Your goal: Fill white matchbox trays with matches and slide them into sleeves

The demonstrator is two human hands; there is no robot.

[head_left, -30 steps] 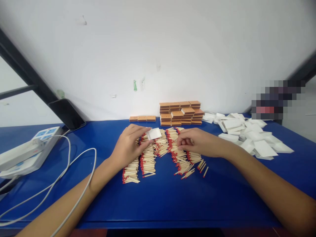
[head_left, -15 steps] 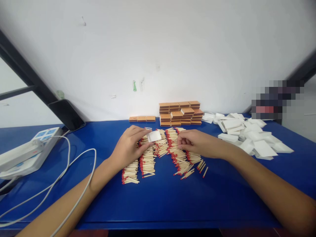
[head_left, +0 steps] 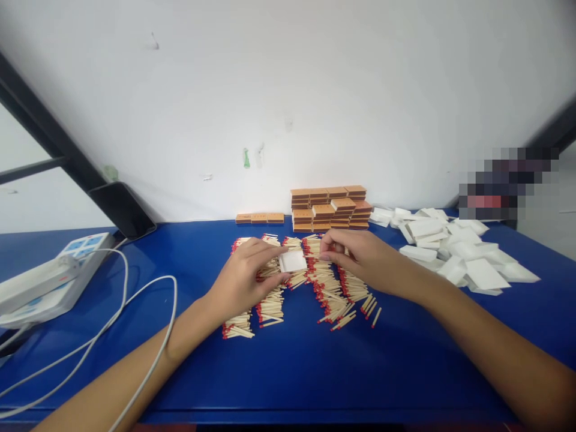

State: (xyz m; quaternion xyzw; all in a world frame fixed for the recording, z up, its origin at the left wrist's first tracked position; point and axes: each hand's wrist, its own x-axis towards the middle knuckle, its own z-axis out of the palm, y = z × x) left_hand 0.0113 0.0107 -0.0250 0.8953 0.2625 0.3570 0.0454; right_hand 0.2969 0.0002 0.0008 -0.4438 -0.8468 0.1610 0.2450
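My left hand point(head_left: 249, 273) grips a small white matchbox tray point(head_left: 293, 261) by its left side, between thumb and fingers. The tray is tilted so its hollow inside faces me, and it is held above the matches. Just right of it, my right hand point(head_left: 348, 257) is closed in a pinch; red tips show at its fingertips, which look like matches, partly hidden by the fingers. Beneath both hands, red-headed matches point(head_left: 330, 294) lie in several long rows on the blue table point(head_left: 288, 372). A few loose matches point(head_left: 369, 305) lie at the right end.
Orange matchboxes point(head_left: 321, 213) are stacked against the wall, with a short row of matchboxes point(head_left: 260, 218) to their left. White trays point(head_left: 463, 249) are heaped at the right. A power strip point(head_left: 76, 264), a dark phone point(head_left: 122, 209) and a looping white cable point(head_left: 173, 300) occupy the left side.
My left hand has carried the tray slightly right and down, toward my right hand. The right hand has turned a little, its pinched fingertips now pointing at the tray.
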